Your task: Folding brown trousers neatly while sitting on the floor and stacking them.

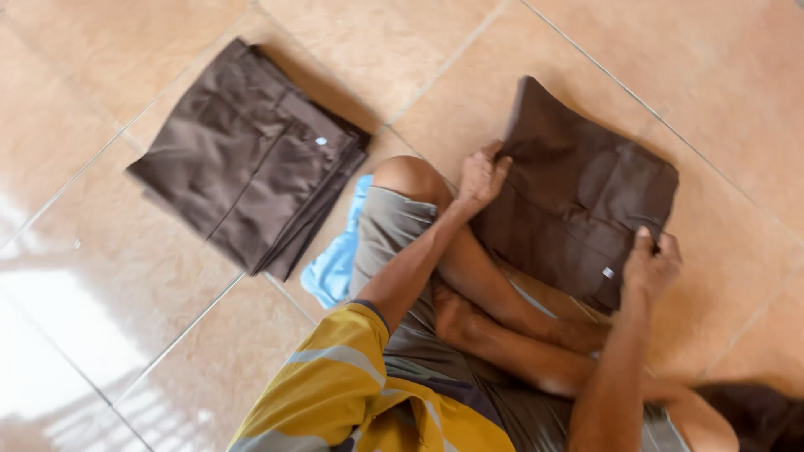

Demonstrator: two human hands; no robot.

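I sit cross-legged on a tiled floor. A folded brown garment (pixel 578 197) lies in front of my legs. My left hand (pixel 481 176) grips its left edge near the top corner. My right hand (pixel 651 264) pinches the garment's lower right corner, close to a small white tag. To the left a stack of folded brown garments (pixel 247 155) rests on the tiles, apart from both hands.
A light blue cloth (pixel 335 264) lies under my left knee, beside the stack. A dark piece of fabric (pixel 758 414) shows at the bottom right corner. Glossy tan floor tiles (pixel 100 318) reflect bright light at the left.
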